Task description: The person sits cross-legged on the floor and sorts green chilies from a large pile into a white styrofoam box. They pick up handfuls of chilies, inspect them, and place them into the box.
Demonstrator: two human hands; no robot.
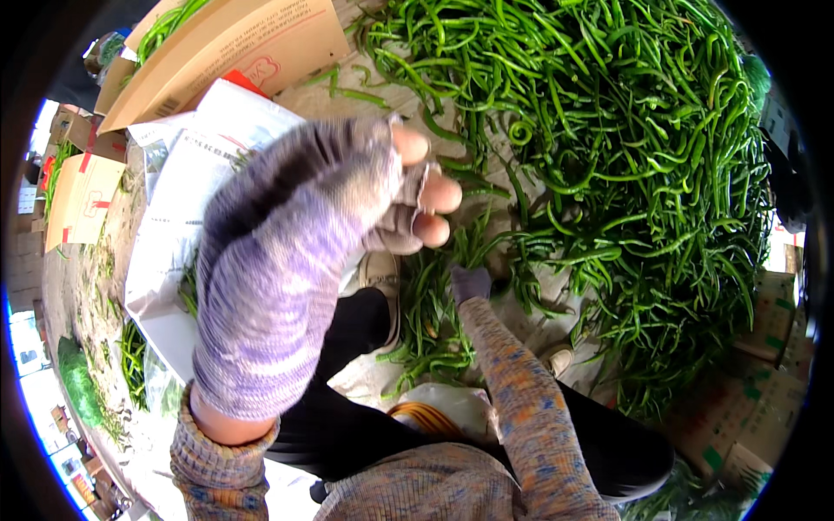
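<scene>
My left hand (pixel 378 189), in a purple-and-white knitted glove with bare fingertips, is raised close to the camera. Its fingers are bent with gaps between them, and I see nothing held in them; part of the palm side is hidden. Below and to the right of it, my right hand (pixel 472 285), in a purple glove, reaches down into a small heap of long green chili peppers (pixel 433 325) between my feet. Peppers stick out just above that hand. Its fingers are hidden, so its grip does not show.
A large pile of long green peppers (pixel 625 143) covers the floor ahead and to the right. White printed plastic sheeting (pixel 166 260) lies at left, below an open cardboard box (pixel 254 52). Another carton (pixel 88 198) stands farther left. Flattened cardboard (pixel 743 404) lies at lower right.
</scene>
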